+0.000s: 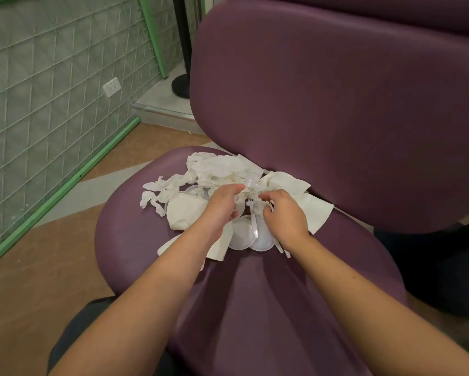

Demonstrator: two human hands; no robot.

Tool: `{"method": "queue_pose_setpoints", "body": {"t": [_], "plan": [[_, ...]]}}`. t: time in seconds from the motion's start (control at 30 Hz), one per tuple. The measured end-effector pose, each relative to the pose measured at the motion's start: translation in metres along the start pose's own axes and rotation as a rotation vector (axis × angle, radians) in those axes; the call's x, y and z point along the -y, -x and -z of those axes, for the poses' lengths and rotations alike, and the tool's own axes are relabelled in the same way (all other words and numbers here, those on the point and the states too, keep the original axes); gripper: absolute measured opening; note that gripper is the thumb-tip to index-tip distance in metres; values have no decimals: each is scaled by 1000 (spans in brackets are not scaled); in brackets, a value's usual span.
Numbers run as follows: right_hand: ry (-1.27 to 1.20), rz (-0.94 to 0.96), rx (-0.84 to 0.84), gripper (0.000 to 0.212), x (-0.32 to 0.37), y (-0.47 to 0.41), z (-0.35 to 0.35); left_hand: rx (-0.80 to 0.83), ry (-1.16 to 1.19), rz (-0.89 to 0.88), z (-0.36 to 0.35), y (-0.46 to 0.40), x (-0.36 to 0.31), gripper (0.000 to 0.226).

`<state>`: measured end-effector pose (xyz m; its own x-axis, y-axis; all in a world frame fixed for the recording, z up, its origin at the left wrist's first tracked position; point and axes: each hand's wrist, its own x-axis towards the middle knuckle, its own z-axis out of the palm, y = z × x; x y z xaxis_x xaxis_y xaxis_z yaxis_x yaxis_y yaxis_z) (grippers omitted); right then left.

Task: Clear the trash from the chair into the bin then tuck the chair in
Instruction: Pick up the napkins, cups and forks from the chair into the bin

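A purple padded chair (295, 289) fills the view, its backrest (336, 104) rising at the right. A heap of white trash lies at the back of the seat: crumpled tissues (217, 165), a paper cup on its side (183, 211), napkins (313, 210), round plastic lids (244, 236) and a plastic fork (253, 221). My left hand (222, 204) reaches into the middle of the heap with curled fingers gripping crumpled tissue. My right hand (283, 213) is beside it, fingers curled into the same clump of paper and plastic. No bin is in view.
A tiled wall with a green skirting strip (65, 183) and a power socket (111, 86) runs along the left. A black post base (182, 85) stands behind the chair. Brown and grey floor (38, 253) lies to the left. Something dark sits at the right (431, 267).
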<state>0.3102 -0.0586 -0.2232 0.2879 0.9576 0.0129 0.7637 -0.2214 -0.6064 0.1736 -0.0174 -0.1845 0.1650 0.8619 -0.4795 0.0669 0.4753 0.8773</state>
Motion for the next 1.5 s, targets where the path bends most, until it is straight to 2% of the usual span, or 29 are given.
{"method": "queue_pose_setpoints", "body": {"t": [0.13, 0.2, 0.3, 0.37, 0.47, 0.5, 0.6, 0.67, 0.8, 0.9, 1.03, 1.2, 1.33, 1.4, 1.5], "plan": [[255, 90, 171, 51, -5, -6, -15, -24, -188, -49, 4, -1, -1, 40], [356, 99, 182, 50, -12, -6, -21, -28, -240, -59, 6, -3, 0, 47], [328, 73, 131, 42, -21, -7, -21, -14, -316, -103, 10, -6, 2, 47], [211, 61, 36, 32, -20, -6, -14, 38, -382, -134, 11, -7, 5, 46], [-149, 30, -76, 21, -3, -4, 6, 121, -415, -186, 7, -5, 5, 38], [-300, 22, -78, 18, 4, -2, 15, 134, -432, -193, 3, -1, 3, 40], [-652, 7, -33, 19, 24, 4, 35, 132, -466, -140, -8, -1, 1, 70], [-708, 1, -54, 18, 30, 8, 40, 150, -415, -140, -12, 2, -2, 65], [-618, 14, -184, 7, 30, 13, 33, 166, -218, -131, -15, 0, -4, 43], [-466, 105, -186, 13, 28, 23, 15, 187, -15, -113, -13, 2, -7, 41], [-304, 215, -176, 24, 30, 31, -1, 244, 260, -45, -4, 7, -11, 21], [-364, 78, -137, 4, 40, 20, -1, 298, 172, -45, 12, 8, -7, 33], [-239, 57, -161, 7, 47, 8, -4, 296, 153, -14, 25, 3, -5, 37], [-234, 106, -102, 4, 51, 2, -7, 216, 162, -61, 31, -5, -4, 33], [-238, 127, -90, 12, 54, -10, -15, -1, 175, -135, 37, -15, -10, 21]]}}
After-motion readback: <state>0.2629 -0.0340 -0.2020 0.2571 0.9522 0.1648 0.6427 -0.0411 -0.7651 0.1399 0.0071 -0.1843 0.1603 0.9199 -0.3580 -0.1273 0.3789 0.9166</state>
